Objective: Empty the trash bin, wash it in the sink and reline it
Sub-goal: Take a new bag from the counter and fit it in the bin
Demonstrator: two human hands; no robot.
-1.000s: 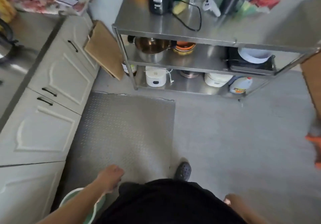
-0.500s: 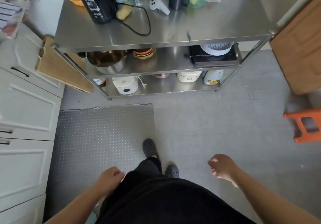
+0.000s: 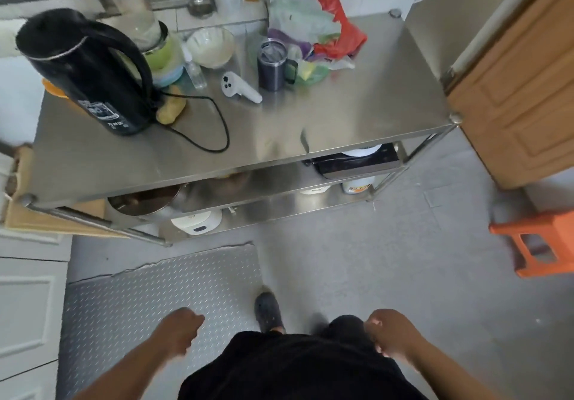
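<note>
The trash bin is not in view. My left hand (image 3: 178, 326) hangs over the metal floor mat (image 3: 149, 294), fingers loosely curled, holding nothing. My right hand (image 3: 386, 333) hangs beside my right thigh, also loosely curled and empty. A heap of plastic bags (image 3: 313, 30), red, green and purple, lies at the back of the steel table top (image 3: 357, 110) ahead of me.
The steel table also carries a black kettle (image 3: 90, 70) with its cord, a dark mug (image 3: 273, 64), a white controller (image 3: 240, 87) and a bowl (image 3: 211, 47). Its lower shelves hold pots and appliances. An orange stool (image 3: 540, 241) and a wooden door (image 3: 515, 89) are right; white cabinets (image 3: 28, 300) left.
I have stepped toward the steel table and looked up, so its top fills the view. The bin near my left hand a second ago has dropped out of sight. My right hand came closer to my body.
</note>
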